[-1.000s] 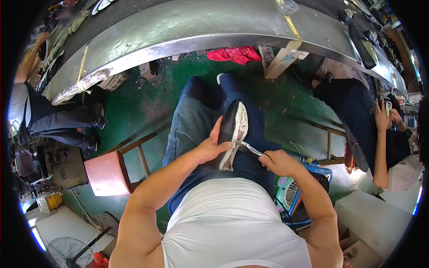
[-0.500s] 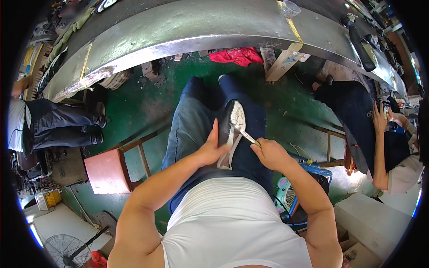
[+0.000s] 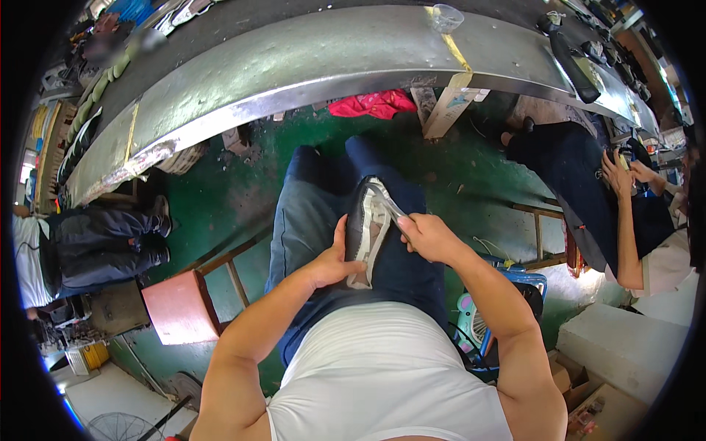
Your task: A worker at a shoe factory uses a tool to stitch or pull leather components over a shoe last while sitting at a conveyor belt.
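A dark shoe [image 3: 354, 225] lies bottom up along my lap, its toe pointing away from me. White edging runs around its underside, with a paler strip in the middle. My left hand [image 3: 331, 264] is closed on its near left part, the thumb across the white edge and the fingers along the dark side. In my right hand [image 3: 429, 237] are metal pliers [image 3: 390, 205], gripped by the handles. Their head reaches the white edge at the toe; the exact bite of the jaws is too small to make out.
A metal-edged bench [image 3: 294, 88] spans the far side, with a clear plastic cup [image 3: 447, 18] on it. A red stool [image 3: 182, 307] stands left. Co-workers are at both sides. Red cloth [image 3: 373, 104] lies under the bench; a teal-and-blue fan [image 3: 471, 316] stands right.
The pliers' head has moved farther up to the toe. My left hand has closed onto the shoe's near part from a more open pose. The whole view has shifted a little.
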`<state>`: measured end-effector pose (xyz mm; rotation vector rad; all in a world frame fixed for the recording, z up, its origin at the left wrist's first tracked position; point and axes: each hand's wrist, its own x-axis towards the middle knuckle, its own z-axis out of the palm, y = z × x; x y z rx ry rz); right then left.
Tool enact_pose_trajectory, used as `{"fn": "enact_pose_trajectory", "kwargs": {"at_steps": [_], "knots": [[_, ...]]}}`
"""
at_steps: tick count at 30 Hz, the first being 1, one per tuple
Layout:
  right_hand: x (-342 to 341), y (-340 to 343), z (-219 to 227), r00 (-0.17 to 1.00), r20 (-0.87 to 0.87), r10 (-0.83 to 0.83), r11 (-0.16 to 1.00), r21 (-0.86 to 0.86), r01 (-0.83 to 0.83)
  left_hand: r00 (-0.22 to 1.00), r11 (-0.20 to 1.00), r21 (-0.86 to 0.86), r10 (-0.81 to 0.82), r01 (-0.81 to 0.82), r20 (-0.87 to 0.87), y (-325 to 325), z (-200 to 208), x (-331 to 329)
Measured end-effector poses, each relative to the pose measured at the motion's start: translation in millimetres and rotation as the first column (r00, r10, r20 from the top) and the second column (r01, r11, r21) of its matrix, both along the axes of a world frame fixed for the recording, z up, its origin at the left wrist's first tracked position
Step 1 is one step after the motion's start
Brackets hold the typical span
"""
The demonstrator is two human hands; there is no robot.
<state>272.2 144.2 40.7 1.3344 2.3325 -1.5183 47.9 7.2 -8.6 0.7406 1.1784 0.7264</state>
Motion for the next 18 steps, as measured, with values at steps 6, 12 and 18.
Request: {"fn": "enact_pose_trajectory", "kwargs": {"at_steps": [6, 12, 18], "knots": [[21, -2, -36, 0.983, -0.043, -0.179, 0.96, -0.225, 0.165, 0.955, 0.966, 0.254, 0.037, 0.04, -0.293, 8, -38, 3], [27, -7, -57, 0.838, -0.255, -0.482, 0.82, -0.469, 0.328, 0.906, 0.953, 0.025, 0.296, -0.303, -0.304, 65, -29, -2], [44, -7, -58, 0.839, -0.173, -0.517, 0.756, -0.552, 0.352, 0.889, 0.893, -0.101, 0.448, -0.439, 0.096, 66, -7, -40]]}}
